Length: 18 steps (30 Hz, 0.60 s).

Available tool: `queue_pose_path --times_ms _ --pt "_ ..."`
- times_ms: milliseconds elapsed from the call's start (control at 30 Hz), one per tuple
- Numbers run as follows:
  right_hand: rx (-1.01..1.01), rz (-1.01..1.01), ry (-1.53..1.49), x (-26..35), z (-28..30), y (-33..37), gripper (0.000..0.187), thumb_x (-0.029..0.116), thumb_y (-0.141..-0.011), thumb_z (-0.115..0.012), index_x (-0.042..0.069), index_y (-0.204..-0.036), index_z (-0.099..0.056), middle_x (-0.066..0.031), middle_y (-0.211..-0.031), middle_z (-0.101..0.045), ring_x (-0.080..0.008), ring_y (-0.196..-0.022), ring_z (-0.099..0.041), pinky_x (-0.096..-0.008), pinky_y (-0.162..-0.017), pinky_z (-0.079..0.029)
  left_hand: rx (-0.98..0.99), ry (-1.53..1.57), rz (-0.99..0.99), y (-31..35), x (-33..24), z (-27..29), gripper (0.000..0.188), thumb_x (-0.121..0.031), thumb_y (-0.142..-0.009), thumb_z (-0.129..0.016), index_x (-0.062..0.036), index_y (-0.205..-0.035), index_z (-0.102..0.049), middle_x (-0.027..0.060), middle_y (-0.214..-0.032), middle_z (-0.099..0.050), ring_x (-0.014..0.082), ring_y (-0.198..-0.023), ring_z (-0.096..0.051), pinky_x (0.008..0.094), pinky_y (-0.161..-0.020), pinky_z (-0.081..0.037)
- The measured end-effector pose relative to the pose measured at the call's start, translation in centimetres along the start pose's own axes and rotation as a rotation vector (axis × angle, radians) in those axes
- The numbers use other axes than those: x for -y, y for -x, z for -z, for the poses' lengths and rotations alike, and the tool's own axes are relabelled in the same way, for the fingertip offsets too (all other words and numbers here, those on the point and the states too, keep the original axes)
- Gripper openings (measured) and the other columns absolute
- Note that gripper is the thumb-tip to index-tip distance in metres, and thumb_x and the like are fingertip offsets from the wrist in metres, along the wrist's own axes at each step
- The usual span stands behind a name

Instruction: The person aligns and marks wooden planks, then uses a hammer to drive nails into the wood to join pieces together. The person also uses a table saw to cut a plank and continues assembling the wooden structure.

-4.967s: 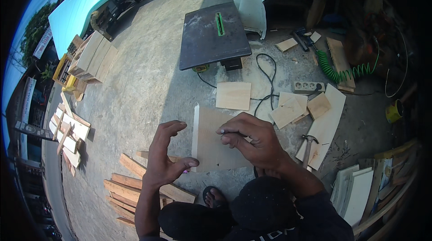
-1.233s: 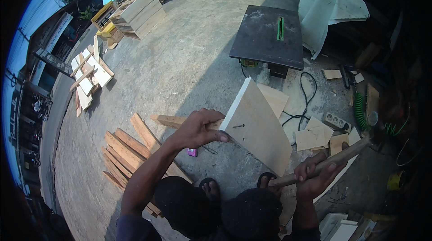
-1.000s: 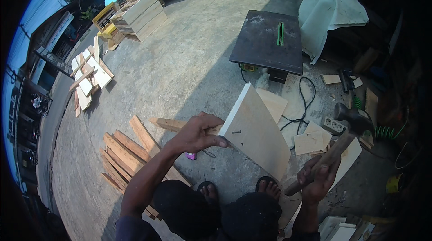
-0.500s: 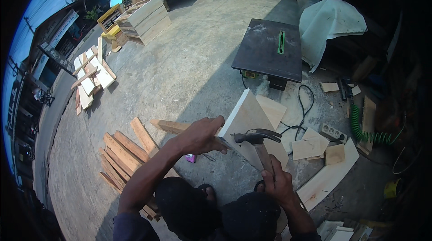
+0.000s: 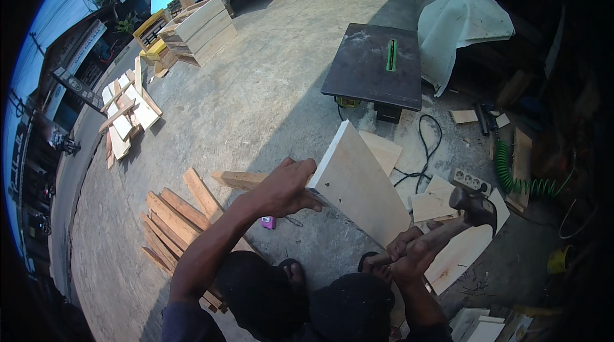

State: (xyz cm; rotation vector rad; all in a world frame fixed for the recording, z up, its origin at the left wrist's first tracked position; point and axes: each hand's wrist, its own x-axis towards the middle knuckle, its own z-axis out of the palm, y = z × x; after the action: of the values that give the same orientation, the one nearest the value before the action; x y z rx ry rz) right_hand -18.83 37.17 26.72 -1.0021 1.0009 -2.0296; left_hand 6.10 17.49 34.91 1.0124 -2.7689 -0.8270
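Note:
My left hand is closed around the left edge of a pale wooden board, which stands tilted in front of my knees. Two small dark nails or nail marks show on the board's face near that edge. Behind the same hand a wooden batten juts out to the left; how it meets the board is hidden. My right hand grips the wooden handle of a claw hammer. The hammer is held off to the right of the board, its dark head apart from the wood.
Wooden strips lie at the left, near a pink tape measure. Ahead stands a black table saw. To the right are a power strip, a coiled green hose, board offcuts and scattered nails. Stacked planks lie farther off.
The hammer has swung from the board's face out to the right, carried by my right hand. My left hand and the board have hardly moved.

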Motion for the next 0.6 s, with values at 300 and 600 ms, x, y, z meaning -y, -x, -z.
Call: queue_pose_path --times_ms 300,600 --pt "0.555 -0.035 1.013 -0.1 0.3 0.7 0.044 0.020 -0.100 -0.064 -0.004 -0.135 -0.052 -0.0187 -0.082 -0.070 -0.0286 -0.070 -0.072 -0.0382 -0.066 -0.057 -0.048 -0.047 -0.117 -0.4 -0.4 -0.5 0.058 -0.036 -0.081 -0.087 -0.0048 -0.111 -0.048 0.0183 -0.101 -0.061 0.0370 -0.104 -0.060 0.0453 -0.099 -0.039" --pt "0.370 -0.229 0.883 -3.6 4.2 5.0 0.040 0.023 -0.101 -0.062 0.001 -0.132 -0.053 -0.0271 -0.085 -0.071 -0.0454 -0.083 -0.075 -0.0472 -0.073 -0.059 -0.057 0.002 -0.030 -0.7 -0.2 -0.3 0.062 -0.037 -0.079 -0.088 -0.0030 -0.112 -0.049 0.0180 -0.103 -0.057 0.0372 -0.104 -0.058 0.0462 -0.098 -0.039"
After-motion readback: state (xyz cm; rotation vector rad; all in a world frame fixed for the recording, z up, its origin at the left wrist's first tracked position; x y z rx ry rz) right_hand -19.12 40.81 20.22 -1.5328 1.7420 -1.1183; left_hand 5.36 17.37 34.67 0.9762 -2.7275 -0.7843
